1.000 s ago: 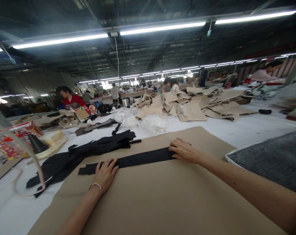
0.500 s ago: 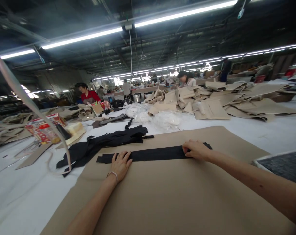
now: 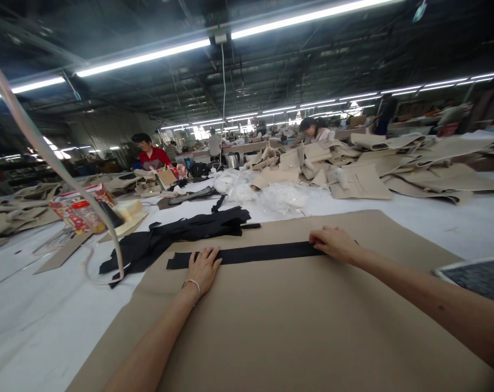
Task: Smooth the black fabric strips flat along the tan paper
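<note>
A long black fabric strip (image 3: 267,252) lies across a large beige sheet (image 3: 271,321) of fabric or leather-like material. My left hand (image 3: 203,270) rests flat near the strip's left end, fingers spread over it, with a bracelet on the wrist. At the other end my right hand (image 3: 334,244) is closed, thumb and fingers pinching the strip; most of the strip's right tip is hidden behind it. Just beyond the sheet's left part lies a heap of black fabric strips (image 3: 181,234).
A pale hose (image 3: 79,188) hangs down at the left, beside a red patterned box (image 3: 81,204). Clear plastic bags (image 3: 281,197) and piled beige pieces (image 3: 361,177) lie farther back. A dark grey slab (image 3: 481,277) is at right. A person in red (image 3: 154,158) works across the table.
The black strip looks narrower and straighter than before. My right hand stays at its right end, now covering most of the tip. The left hand has barely moved; the view has shifted slightly.
</note>
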Tool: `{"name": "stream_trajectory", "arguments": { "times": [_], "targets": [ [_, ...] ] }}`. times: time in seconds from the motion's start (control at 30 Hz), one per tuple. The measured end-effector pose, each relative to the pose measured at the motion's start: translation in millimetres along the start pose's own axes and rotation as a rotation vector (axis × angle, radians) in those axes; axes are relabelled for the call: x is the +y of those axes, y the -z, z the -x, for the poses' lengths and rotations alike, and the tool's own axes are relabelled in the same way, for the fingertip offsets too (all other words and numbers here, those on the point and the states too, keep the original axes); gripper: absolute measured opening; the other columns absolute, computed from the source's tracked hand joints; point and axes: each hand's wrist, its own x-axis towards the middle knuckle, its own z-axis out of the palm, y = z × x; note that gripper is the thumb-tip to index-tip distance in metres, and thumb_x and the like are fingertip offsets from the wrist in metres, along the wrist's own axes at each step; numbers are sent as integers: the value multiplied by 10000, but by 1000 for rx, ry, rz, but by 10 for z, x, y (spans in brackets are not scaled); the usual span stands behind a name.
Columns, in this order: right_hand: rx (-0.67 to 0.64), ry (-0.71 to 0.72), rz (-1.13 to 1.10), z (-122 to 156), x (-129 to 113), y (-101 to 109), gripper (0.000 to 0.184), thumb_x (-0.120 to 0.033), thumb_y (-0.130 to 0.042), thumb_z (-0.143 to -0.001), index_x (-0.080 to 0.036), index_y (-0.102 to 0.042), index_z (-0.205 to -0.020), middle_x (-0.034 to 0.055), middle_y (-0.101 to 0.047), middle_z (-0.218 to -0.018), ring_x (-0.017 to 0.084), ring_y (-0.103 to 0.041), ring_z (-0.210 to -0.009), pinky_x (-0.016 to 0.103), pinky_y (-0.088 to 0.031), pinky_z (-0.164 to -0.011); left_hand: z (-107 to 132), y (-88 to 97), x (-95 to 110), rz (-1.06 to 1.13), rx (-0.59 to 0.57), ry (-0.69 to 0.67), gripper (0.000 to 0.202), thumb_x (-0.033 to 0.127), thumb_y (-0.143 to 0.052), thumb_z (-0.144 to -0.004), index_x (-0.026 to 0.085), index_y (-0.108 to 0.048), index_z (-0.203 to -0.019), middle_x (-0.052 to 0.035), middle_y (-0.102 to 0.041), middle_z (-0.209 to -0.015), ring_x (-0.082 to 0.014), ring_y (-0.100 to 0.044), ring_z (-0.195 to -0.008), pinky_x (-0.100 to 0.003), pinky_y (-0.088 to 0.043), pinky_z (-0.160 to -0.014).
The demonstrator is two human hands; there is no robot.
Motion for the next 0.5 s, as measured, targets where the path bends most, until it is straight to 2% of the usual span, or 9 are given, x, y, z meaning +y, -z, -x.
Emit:
{"name": "stream_trajectory", "arguments": {
  "times": [0.13,0.3,0.4,0.5],
  "targets": [
    [39,12,33,76,-27,-17,193,-122,-524,-827,-241,-638,-928,37,-657,-917,244,-563,-952,374,-345,-834,-22,-4,9,-8,3,-17,424,364,-301,-1013,298,-455,-1402,-53,-465,-1465,-214,-383,-1369,-495,-184,-1158],
    [114,-17,35,187,-73,42,279,-93,-566,-806,-216,-615,-1052,72,-589,-1124,269,-506,-1069,412,-373,-869,-31,-4,3,-29,6,-5,415,361,-318,-1009,302,-483,-1385,-47,-493,-1444,-221,-400,-1362,-505,-196,-1151],
    [116,-36,1,243,-107,164,134,-161,-554,-892,-185,-634,-997,63,-581,-1098,251,-515,-1055,438,-401,-895,-4,56,-38,-37,14,-9,400,351,-341,-1005,312,-503,-1369,-39,-525,-1416,-223,-434,-1338,-500,-232,-1140],
    [102,-81,-35,455,-145,377,174,-288,-556,-951,-163,-623,-1052,69,-574,-1119,248,-517,-1074,460,-412,-934,30,113,75,-25,45,-34,384,311,-378,-1001,268,-512,-1358,-71,-549,-1384,-245,-482,-1292,-514,-313,-1097]
  ]
}}
